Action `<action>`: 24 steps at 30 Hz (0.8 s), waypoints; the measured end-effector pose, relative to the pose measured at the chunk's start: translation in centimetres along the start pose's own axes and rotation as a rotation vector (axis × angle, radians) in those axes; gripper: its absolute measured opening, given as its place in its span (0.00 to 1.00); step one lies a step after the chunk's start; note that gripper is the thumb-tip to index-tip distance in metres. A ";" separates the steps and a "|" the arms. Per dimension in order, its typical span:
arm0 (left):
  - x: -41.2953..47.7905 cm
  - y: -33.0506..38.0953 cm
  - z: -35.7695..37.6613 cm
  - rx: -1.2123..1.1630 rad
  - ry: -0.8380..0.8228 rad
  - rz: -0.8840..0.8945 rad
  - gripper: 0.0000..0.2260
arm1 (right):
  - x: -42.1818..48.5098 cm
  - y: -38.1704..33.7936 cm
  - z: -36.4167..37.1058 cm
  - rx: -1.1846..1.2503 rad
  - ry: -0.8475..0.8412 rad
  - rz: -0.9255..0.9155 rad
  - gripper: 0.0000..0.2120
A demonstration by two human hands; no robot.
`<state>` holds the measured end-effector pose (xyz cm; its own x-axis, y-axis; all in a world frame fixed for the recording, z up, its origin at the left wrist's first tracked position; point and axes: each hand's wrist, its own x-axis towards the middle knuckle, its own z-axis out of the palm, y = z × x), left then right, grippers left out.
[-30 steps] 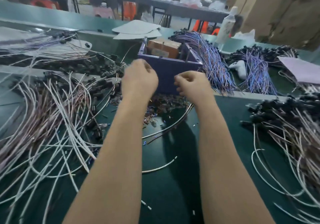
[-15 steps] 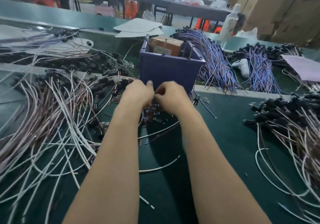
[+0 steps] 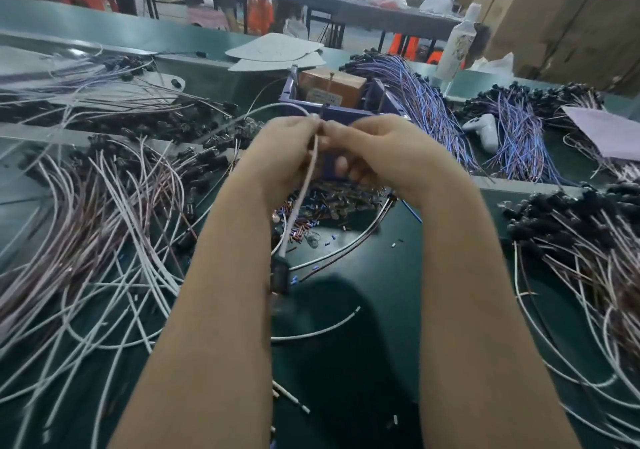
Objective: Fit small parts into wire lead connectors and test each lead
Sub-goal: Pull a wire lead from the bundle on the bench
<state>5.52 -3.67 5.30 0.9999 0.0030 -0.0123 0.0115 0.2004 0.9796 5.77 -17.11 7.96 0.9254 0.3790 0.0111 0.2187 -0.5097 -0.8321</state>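
No legible txt in view. Pale label (image 3: 323,95) on brown box (image 3: 341,83) inside purple bin (image 3: 349,111): print too blurred to read. White bottle (image 3: 457,50) at back carries dark markings, prob. printed, also illegible at this res.

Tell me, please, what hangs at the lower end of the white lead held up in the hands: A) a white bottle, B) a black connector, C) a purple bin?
B: the white lead runs down from the left hand to a black connector dangling below.
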 end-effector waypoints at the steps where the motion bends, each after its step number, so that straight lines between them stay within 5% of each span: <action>1: 0.1 -0.1 0.2 0.096 -0.048 0.010 0.13 | 0.6 0.9 0.0 -0.083 0.117 0.080 0.16; 4: 0.1 -0.5 0.8 0.303 -0.135 0.037 0.14 | 1.5 2.9 0.2 0.089 0.138 0.152 0.16; 11: 0.6 -1.2 0.5 0.389 -0.103 0.027 0.15 | 1.8 3.3 -0.2 0.402 0.223 0.048 0.10; 24: 0.2 -1.5 0.9 0.585 -0.261 0.012 0.15 | 2.8 4.8 0.4 0.335 0.672 0.077 0.14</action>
<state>5.69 -4.86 3.98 0.9675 -0.2517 -0.0234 -0.0728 -0.3660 0.9278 9.26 -18.19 3.76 0.9472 -0.2559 0.1930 0.1397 -0.2126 -0.9671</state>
